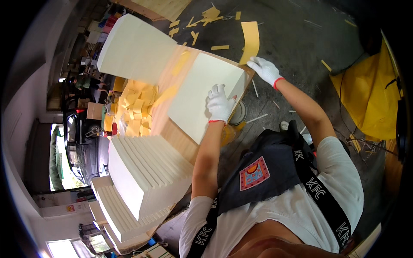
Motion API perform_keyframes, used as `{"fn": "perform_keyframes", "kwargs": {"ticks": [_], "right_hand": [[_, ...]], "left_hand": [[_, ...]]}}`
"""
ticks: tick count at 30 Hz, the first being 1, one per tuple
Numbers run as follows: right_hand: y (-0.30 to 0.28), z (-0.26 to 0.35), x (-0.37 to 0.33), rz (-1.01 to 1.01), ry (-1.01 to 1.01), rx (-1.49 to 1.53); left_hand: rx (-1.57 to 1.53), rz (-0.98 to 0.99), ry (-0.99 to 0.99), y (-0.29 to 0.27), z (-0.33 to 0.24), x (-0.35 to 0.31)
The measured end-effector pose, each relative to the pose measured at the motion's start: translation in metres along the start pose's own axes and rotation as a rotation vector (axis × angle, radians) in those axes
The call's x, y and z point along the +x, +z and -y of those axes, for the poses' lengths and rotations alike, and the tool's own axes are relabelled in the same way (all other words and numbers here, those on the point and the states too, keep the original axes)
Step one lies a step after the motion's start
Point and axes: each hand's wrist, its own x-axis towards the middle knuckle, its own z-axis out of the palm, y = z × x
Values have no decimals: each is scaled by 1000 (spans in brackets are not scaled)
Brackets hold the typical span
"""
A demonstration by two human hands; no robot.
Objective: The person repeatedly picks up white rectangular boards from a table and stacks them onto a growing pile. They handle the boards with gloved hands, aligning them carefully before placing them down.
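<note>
The left hand (220, 104) lay loosely open, gripping nothing, atop a white block (195, 92) on the tabletop (177, 136). Beyond, the right hand (265, 71) met a yellow strip (251, 38), its grip unclear. Yellow scraps (211, 14) littered the floor (292, 47) farther off.

A yellow strip (251, 41) curves beside a flat white panel (193, 94).

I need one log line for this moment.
left hand: resting on pale panel | right hand: at end of yellow strip | yellow pieces: heaped
</note>
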Motion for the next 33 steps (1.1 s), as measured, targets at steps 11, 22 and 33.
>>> {"fn": "perform_keyframes", "kwargs": {"ticks": [11,22,33], "right_hand": [[-12,-39,-72,114,224,306],[-1,-10,-97,253,79,390],[9,15,-95,336,92,435]], "left_hand": [[-148,56,105,7,34,25],[-260,80,-129,-1,48,27],[-251,25,-134,-1,44,25]]}}
